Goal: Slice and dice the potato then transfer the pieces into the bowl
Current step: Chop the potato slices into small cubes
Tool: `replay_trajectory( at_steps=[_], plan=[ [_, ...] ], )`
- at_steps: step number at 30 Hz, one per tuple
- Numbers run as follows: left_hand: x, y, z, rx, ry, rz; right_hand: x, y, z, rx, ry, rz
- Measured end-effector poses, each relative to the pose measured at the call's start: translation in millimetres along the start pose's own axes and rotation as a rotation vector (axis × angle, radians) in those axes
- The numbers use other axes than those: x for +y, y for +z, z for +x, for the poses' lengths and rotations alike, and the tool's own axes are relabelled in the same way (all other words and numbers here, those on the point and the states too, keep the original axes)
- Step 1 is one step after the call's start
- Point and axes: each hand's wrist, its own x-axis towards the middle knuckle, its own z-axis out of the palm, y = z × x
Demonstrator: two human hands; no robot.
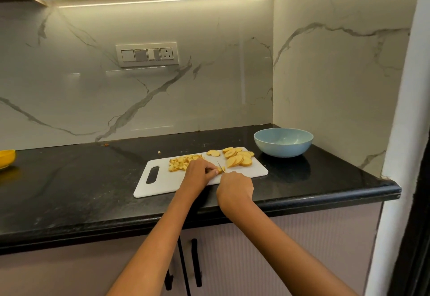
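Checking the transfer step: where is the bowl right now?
In the head view, the blue bowl sits on the black counter at the right, just beyond the cutting board's far right corner, near the wall corner.

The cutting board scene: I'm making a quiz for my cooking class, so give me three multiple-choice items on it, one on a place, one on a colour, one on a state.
1. Where do the uncut potato slices lie on the cutting board?
A. at the end near the bowl
B. at the end with the handle hole
C. off the board, on the counter

2. What colour is the bowl?
A. yellow
B. light blue
C. black

3. What is in the bowl?
A. diced potato
B. whole slices
C. no potato that can be seen

Answers:
1. A, the slices sit at the board's right end, next to the bowl, while the diced pieces lie nearer the handle hole.
2. B, its wall and inside are pale blue.
3. C, its visible inside is bare, while the left hand steadies a piece and the right hand cuts with the knife.
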Motion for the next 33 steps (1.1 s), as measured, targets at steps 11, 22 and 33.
replay_trajectory(
  at_steps=[11, 22, 33],
  plan=[
    [-8, 2, -2, 0.083, -0.155, -0.076, 13, -3, -2, 0.051, -0.013, 0.152],
    [-9, -1, 0, 0.022, -0.058, -0.021, 10, -6, 1, -0.007, -0.014, 0.160],
    [-3, -2, -1, 0.070, -0.038, -0.009, 5, -8, 7, -0.066, -0.058, 0.054]
  ],
)
